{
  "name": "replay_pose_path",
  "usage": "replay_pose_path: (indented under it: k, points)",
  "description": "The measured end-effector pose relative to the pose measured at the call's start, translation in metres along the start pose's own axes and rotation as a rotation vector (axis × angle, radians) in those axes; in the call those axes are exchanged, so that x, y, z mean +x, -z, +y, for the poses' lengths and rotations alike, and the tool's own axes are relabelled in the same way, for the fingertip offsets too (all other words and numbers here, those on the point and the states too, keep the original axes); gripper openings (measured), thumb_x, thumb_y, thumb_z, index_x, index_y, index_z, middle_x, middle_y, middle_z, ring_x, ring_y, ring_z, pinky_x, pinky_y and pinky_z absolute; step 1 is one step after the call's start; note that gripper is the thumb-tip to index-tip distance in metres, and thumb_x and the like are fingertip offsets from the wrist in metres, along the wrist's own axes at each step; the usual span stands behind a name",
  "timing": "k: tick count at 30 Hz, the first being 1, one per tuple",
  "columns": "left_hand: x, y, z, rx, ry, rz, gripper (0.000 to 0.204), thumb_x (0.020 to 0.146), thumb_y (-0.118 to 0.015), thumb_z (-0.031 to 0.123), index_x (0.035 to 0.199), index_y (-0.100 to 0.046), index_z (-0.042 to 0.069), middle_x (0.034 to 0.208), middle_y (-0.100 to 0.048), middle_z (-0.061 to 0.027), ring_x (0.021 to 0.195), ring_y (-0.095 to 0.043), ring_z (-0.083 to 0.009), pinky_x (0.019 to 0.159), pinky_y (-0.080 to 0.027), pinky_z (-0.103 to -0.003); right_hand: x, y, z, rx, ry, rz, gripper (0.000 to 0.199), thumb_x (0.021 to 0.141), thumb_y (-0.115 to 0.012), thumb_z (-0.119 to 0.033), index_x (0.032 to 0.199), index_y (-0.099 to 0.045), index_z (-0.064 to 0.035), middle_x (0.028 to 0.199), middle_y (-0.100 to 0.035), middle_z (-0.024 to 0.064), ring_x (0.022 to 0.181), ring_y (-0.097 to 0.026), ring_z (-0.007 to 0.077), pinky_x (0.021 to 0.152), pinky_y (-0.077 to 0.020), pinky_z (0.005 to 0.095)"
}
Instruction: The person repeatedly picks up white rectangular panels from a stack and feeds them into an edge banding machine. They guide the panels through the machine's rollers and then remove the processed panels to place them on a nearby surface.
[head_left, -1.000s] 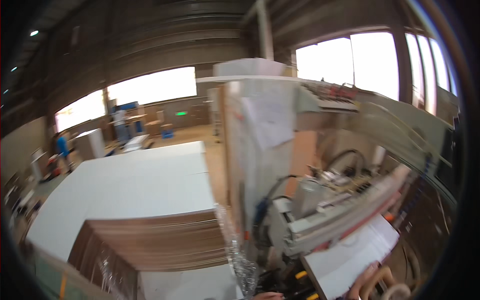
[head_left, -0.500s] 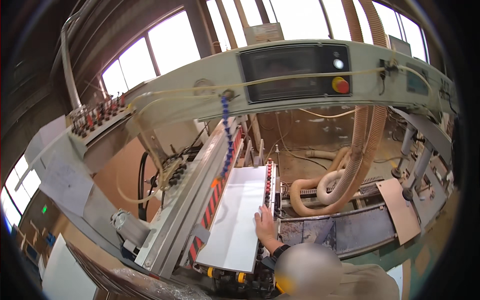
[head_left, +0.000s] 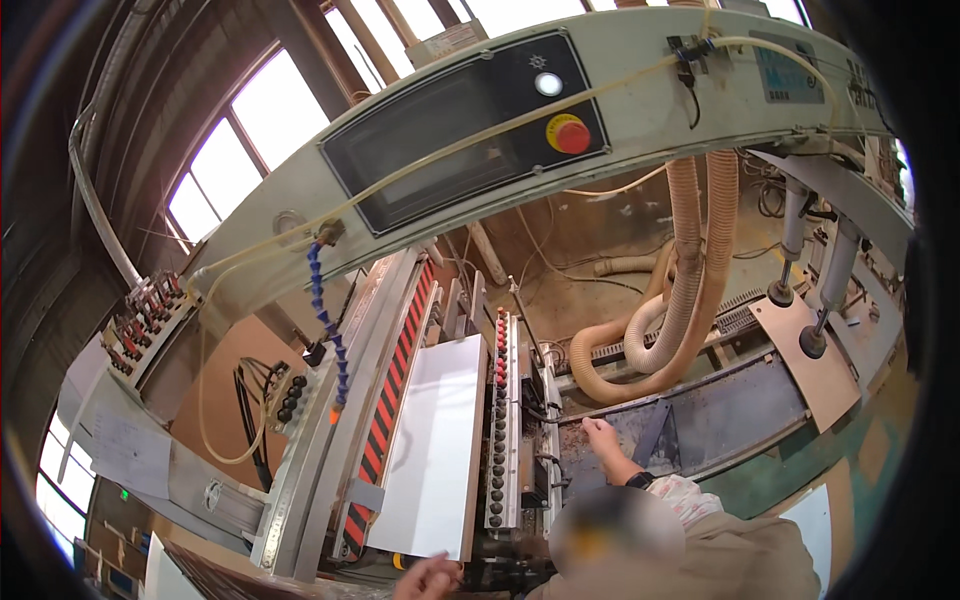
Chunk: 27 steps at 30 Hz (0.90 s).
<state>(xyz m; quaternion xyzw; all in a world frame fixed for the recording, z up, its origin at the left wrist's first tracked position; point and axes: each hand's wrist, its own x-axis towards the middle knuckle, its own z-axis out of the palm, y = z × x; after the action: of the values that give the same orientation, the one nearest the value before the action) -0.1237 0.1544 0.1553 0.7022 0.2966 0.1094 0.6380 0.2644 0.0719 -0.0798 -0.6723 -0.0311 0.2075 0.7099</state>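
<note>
A long white panel (head_left: 425, 440) with a brown edge lies lengthwise on the machine bed. My left hand (head_left: 430, 578) is at the lower edge of the picture, beside the panel's near end. Its fingers are curled, and what they hold, if anything, does not show. My right hand (head_left: 603, 443), with a dark band at the wrist, hangs to the right of the panel. Its fingers are drawn together, with nothing seen in them. Between that hand and the panel runs a row of black and red round fittings (head_left: 498, 440).
A red-and-black striped strip (head_left: 392, 390) runs along the panel's left. Overhead spans a grey beam with a dark screen panel (head_left: 430, 150) and a red button (head_left: 572, 136). A blue segmented hose (head_left: 325, 310) hangs down. Ribbed ducts (head_left: 690, 300) and a brown board (head_left: 805, 360) stand right.
My right hand has left the panel's right edge and moved right. My left hand has come in at the bottom. More of the fitting row shows beside the panel. The view has shifted.
</note>
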Motion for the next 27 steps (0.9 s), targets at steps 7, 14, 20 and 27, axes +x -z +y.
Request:
replay_pose_path:
  k: [7,14,20,27]
  points:
    - [0.156,0.008,0.07,0.652,-0.113,0.05,0.035,0.079,-0.064,0.022,0.105,-0.057,0.0,0.083,-0.061,-0.0121,0.073,-0.061,-0.0168,0.067,-0.049,-0.028,-0.004,0.02,-0.011,0.132,-0.223,-0.292,0.028,0.088,-0.052,-0.034,0.1,-0.054,-0.0088,0.093,-0.063,0.0034,0.079,-0.06,0.0146,0.065,-0.0461,0.0306]
    - [0.272,-0.009,-0.002,1.206,-0.186,0.142,0.042,0.071,-0.069,0.036,0.09,-0.055,0.002,0.09,-0.053,-0.0152,0.086,-0.053,-0.0303,0.073,-0.045,-0.04,-0.003,0.059,-0.001,0.229,-0.29,-0.333,0.033,0.088,-0.052,-0.034,0.108,-0.052,-0.0063,0.096,-0.062,0.0062,0.081,-0.059,0.0157,0.068,-0.0472,0.0292]
    - [0.277,-0.036,-0.006,1.382,-0.369,0.313,0.037,0.065,-0.072,0.027,0.077,-0.045,0.006,0.089,-0.045,-0.0128,0.086,-0.046,-0.032,0.07,-0.042,-0.042,0.0,0.082,0.025,0.203,-0.432,-0.355,0.033,0.089,-0.051,-0.031,0.11,-0.052,-0.0056,0.098,-0.061,0.0048,0.08,-0.058,0.0133,0.067,-0.0462,0.0268]
    - [0.286,-0.029,0.003,1.422,-0.352,0.217,0.035,0.065,-0.072,0.024,0.077,-0.044,0.006,0.089,-0.045,-0.0124,0.086,-0.046,-0.0314,0.069,-0.042,-0.041,-0.004,0.032,0.059,0.113,-0.485,-0.704,0.04,0.085,-0.054,-0.033,0.115,-0.052,-0.0064,0.097,-0.061,0.0036,0.083,-0.058,0.0131,0.069,-0.0463,0.0273]
